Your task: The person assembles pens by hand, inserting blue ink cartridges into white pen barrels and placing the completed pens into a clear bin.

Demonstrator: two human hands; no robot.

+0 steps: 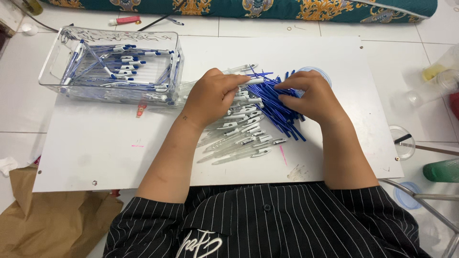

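Left hand (pixel 213 95) grips a pen barrel (pixel 252 82), right hand (pixel 311 98) pinches blue refills (pixel 277 107) over white board (pixel 95 143).

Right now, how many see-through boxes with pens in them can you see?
1. The clear plastic box sits at the board's far left corner, holding assembled blue-and-white pens.

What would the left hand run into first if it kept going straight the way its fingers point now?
Probably the pile of thin blue refill tubes: the left hand points right across the white board, holding a clear pen barrel, with the right hand just beyond. Depth is unclear.
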